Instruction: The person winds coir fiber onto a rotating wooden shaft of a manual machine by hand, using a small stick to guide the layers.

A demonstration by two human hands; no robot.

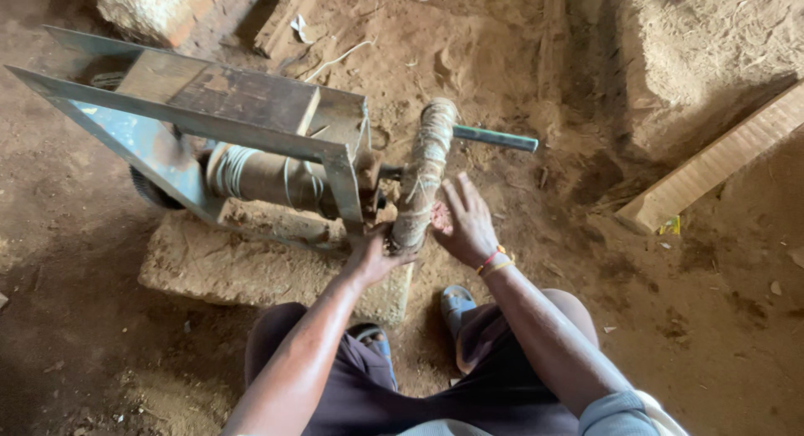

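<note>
Fibre-wrapped crank arm point(425, 172) stands at the middle of the view, at the right end of a metal frame machine, slanting up from the hands to a green metal handle bar point(496, 138) that sticks out to the right.

Far left, the angle-iron frame point(167, 122) sits on a rough stone block point(234, 268) bedded in brown dirt; inside the frame a drum wound with pale cord point(251, 172) lies on its side. Next comes the left hand point(368, 256), closed around the lower end of the wrapped arm just beside the frame's upright — how tightly it grips cannot be told, since the fingers curl out of sight. Right of the arm, the right hand point(465, 222) is spread flat with fingers extended, its palm against the wrapping, holding nothing. A coloured bracelet point(494, 260) circles that wrist. Below, blue sandals point(456, 300) show between the knees. Far right, a wooden plank point(720, 159) lies on the ground.

As a judgement: if the arm swings, the left fingers sit close enough to the upright to be pinched — and the open right palm could slip off the loose, dusty wrapping or catch a stray strand.
</note>
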